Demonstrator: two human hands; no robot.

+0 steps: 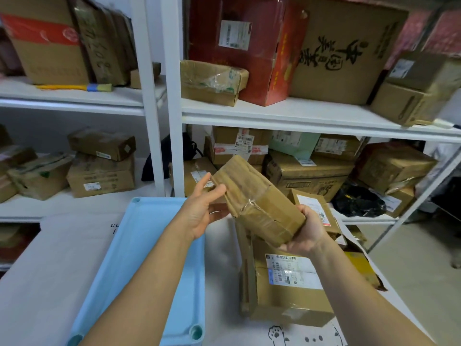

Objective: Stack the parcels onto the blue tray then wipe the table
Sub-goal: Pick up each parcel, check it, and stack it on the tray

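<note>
White shelves [299, 113] crammed with cartons fill the wall behind the table [50, 283]. On the table's right side sits a large parcel [287, 303] with a printed label, a smaller parcel [314, 205] just behind it. The blue tray [139, 245] lies on the left, the left forearm crossing above it. A taped parcel [259, 198] is tilted in the air between tray and large parcel. The right hand [306, 233] grips its near end; the left hand [202, 208] pinches its far end, thumb on top, fingers beneath.
</note>
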